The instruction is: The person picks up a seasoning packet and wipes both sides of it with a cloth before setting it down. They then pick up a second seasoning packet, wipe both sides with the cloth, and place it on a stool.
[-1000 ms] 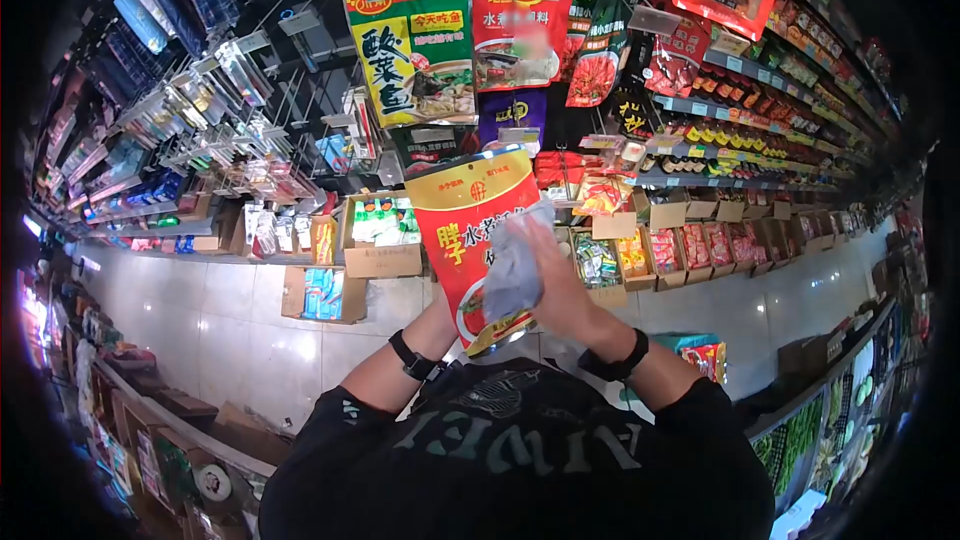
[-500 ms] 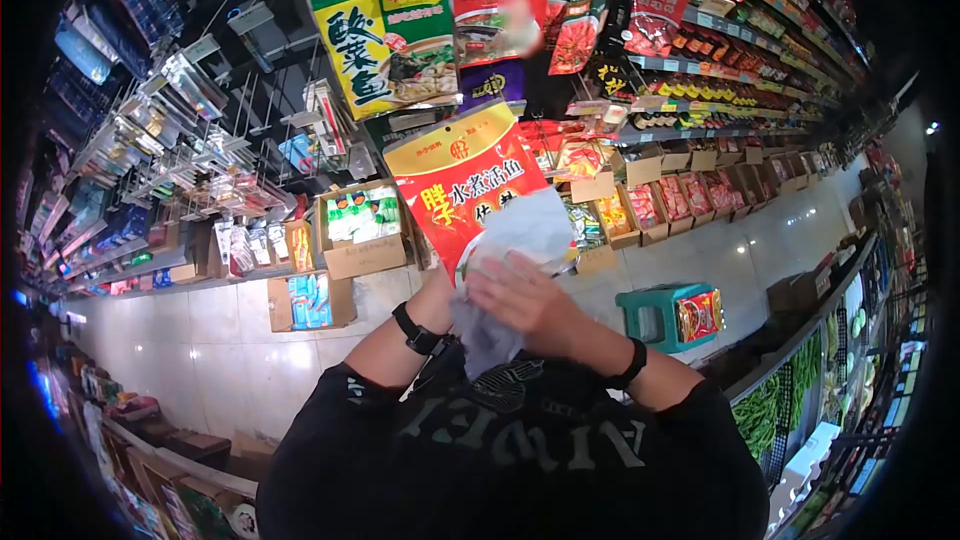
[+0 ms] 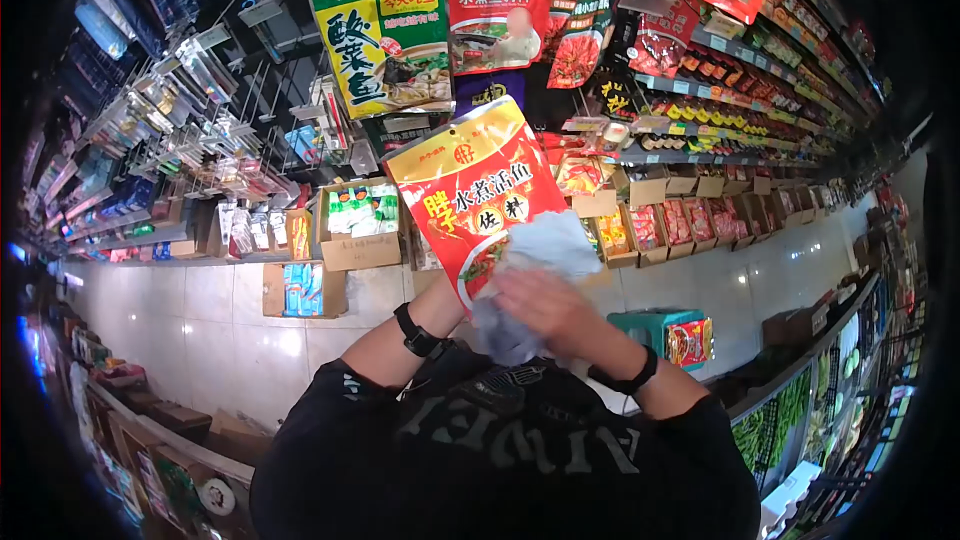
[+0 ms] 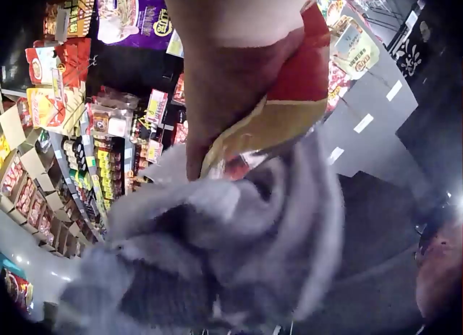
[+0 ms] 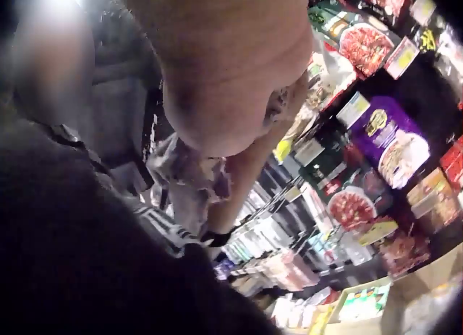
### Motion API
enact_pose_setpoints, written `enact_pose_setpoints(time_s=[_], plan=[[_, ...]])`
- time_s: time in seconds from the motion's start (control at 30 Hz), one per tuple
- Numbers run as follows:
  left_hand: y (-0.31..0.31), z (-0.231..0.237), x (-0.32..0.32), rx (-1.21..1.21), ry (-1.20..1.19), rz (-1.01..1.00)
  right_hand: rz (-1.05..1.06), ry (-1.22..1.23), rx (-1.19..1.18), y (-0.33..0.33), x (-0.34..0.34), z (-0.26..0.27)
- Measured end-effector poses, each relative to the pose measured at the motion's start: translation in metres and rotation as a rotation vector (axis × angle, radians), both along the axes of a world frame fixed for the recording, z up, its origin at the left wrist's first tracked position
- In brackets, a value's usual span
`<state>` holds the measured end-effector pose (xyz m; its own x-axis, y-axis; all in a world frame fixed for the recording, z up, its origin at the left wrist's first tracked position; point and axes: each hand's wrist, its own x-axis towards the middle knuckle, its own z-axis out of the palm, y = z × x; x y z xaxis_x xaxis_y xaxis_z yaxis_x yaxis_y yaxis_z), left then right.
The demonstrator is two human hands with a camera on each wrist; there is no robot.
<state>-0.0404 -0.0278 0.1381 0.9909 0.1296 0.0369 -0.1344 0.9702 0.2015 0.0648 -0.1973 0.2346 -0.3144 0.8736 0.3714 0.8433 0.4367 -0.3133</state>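
A red and gold seasoning packet point(image 3: 470, 185) with a hang hole stands tilted in front of the person's chest in the head view. My left hand point(image 4: 228, 103) grips it near its lower edge; in the head view that hand is mostly hidden behind the packet. With my right hand point(image 3: 548, 308) I hold a grey cloth point(image 3: 555, 243) against the packet's lower right front, the fingers laid across it. Part of the cloth hangs bunched below that hand. The left wrist view shows the blurred cloth folds right by the packet's edge.
Hanging packets, among them a green and yellow one point(image 3: 385, 40), face me on the rack. Cardboard boxes point(image 3: 362, 252) of goods line its foot. A green stool point(image 3: 640, 330) bearing a red packet stands at the right. Vegetable shelves point(image 3: 775, 445) run behind it.
The right hand and cloth have rubbed down, then slightly up and right over the packet front, uncovering more print. The packet has shifted up and leans further left. The view has swung slightly.
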Motion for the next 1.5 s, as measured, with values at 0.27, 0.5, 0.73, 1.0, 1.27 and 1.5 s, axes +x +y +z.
enact_pose_setpoints(time_s=[0.27, 0.5, 0.73, 1.0, 1.27, 1.5], plan=[[-0.047, 0.018, 0.038, 0.0, -0.141, -0.085, -0.484, 0.407, 0.13, -0.05, 0.137, -0.003], [-0.105, 0.04, 0.108, 0.113, -0.075, -0.122, -0.041, 0.909, -0.039, -0.059, 0.128, 0.048], [-0.13, 0.027, 0.161, 0.2, 0.017, 0.054, -0.189, 0.059, -0.007, -0.074, 0.181, 0.03], [-0.137, 0.02, 0.16, 0.216, 0.09, 0.194, 0.183, 0.141, -0.038, -0.075, 0.158, 0.047], [-0.122, 0.019, 0.128, 0.23, 0.106, 0.208, -0.087, -0.023, 0.062, -0.036, 0.158, 0.055], [-0.092, 0.035, 0.047, 0.17, 0.103, 0.11, 0.481, 0.175, 0.024, -0.045, 0.062, 0.004]])
